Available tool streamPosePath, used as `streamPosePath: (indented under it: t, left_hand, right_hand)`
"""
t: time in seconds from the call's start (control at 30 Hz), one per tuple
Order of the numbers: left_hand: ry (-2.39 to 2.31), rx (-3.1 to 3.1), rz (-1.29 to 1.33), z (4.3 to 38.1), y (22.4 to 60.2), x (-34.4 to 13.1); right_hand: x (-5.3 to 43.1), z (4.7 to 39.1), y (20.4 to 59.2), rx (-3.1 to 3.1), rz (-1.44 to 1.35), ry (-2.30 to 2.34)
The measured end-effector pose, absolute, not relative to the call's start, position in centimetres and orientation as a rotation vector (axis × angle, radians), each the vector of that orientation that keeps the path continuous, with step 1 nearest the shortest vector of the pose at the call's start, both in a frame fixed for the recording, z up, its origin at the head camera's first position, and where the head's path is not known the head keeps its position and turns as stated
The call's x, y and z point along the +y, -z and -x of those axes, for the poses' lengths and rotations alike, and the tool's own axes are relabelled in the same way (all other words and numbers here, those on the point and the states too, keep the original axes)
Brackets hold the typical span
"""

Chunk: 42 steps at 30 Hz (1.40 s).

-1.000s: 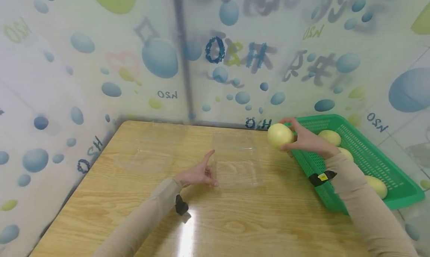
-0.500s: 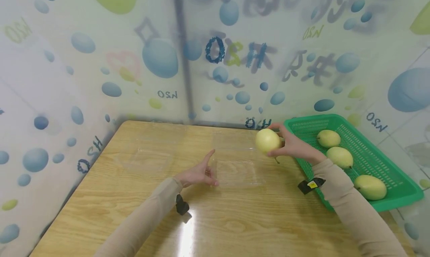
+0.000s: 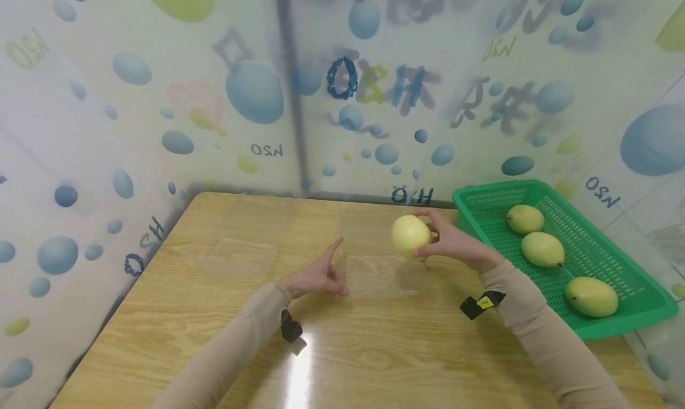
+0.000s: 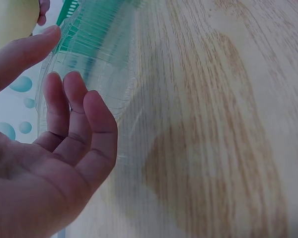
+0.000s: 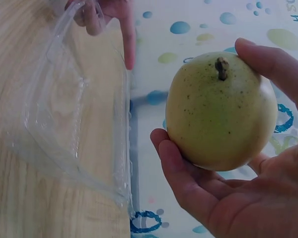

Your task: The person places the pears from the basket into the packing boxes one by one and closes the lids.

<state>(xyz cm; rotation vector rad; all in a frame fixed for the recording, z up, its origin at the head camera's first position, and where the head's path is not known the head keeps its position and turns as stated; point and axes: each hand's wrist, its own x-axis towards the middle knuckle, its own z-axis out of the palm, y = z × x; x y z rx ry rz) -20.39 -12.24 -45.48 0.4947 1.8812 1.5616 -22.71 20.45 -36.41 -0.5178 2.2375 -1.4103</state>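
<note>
My right hand (image 3: 449, 241) grips a yellow-green pear (image 3: 411, 235) above the right part of a clear plastic box (image 3: 380, 275). Thumb and fingers curl round the sides of the fruit, and its short stem (image 5: 221, 68) shows in the right wrist view. The lidded-looking box lies unfolded on the wooden table, its back half behind the front tray. At the box's left edge is my left hand (image 3: 316, 276), fingers loosely bent and spread, seemingly touching the rim. Nothing lies in the palm of that hand (image 4: 44, 173) in the left wrist view.
A green plastic basket (image 3: 615, 251) with several-holed sides stands at the right, holding three pears (image 3: 543, 249). Another clear plastic box (image 3: 241, 254) lies on the table's left part. A printed curtain-like wall (image 3: 342, 129) borders the wooden table (image 3: 374, 355) at the back.
My right hand has carried the pear left from the basket's edge to above the clear box, slightly lower now. My left hand has stayed at the box's left edge.
</note>
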Motion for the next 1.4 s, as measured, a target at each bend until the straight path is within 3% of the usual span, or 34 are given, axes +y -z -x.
streamPosePath:
  t: [0.47,0.93,1.4]
  left_hand:
    - [-1.575,1.872,-0.469,20.3,45.4,-12.2]
    - [-1.59,1.866,-0.478,20.2,45.5,-11.6]
    - [-1.585,1.788,-0.537,20.2,45.6,-11.0]
  right_hand:
    - [18.2,22.5,38.3,2.26,0.52,1.344]
    - [13.8,22.5,40.9,2.349,0.187,1.269]
    - [11.0,21.9,41.4,2.316,0.134,1.153]
